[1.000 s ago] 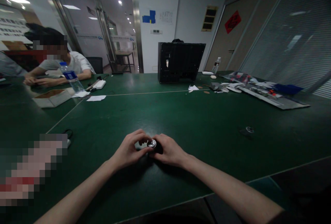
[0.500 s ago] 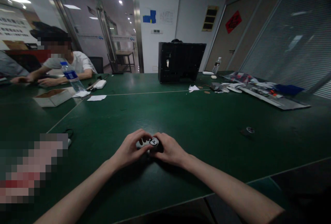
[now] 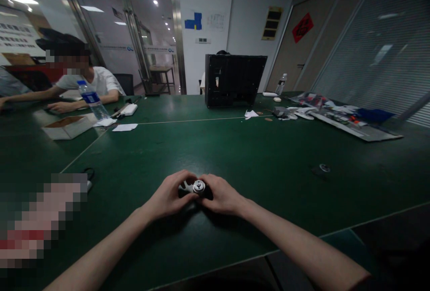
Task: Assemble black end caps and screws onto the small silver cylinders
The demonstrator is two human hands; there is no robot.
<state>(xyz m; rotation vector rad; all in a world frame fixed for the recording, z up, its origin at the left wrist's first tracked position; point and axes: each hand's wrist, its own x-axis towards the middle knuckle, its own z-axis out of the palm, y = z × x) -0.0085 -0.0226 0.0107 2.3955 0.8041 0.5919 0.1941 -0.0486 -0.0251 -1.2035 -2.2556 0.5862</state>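
Both my hands meet over a small round metal part point(image 3: 198, 186) with a silver hub, low on the green table point(image 3: 235, 156). My left hand point(image 3: 169, 194) curls its fingers round the part's pale left side. My right hand point(image 3: 222, 194) wraps the darker right side, thumb by the hub. Most of the part is hidden under my fingers.
A small round dark piece point(image 3: 323, 167) lies to the right. A black crate point(image 3: 234, 80) stands at the far middle, with papers and clutter point(image 3: 339, 116) at the far right. At the far left a person in a white shirt point(image 3: 88, 84) sits behind a water bottle point(image 3: 91, 100) and a cardboard box point(image 3: 68, 126).
My fingers have turned the small part slightly between them; its silver hub now faces more upward. The person at the far left has stretched one arm out to the left.
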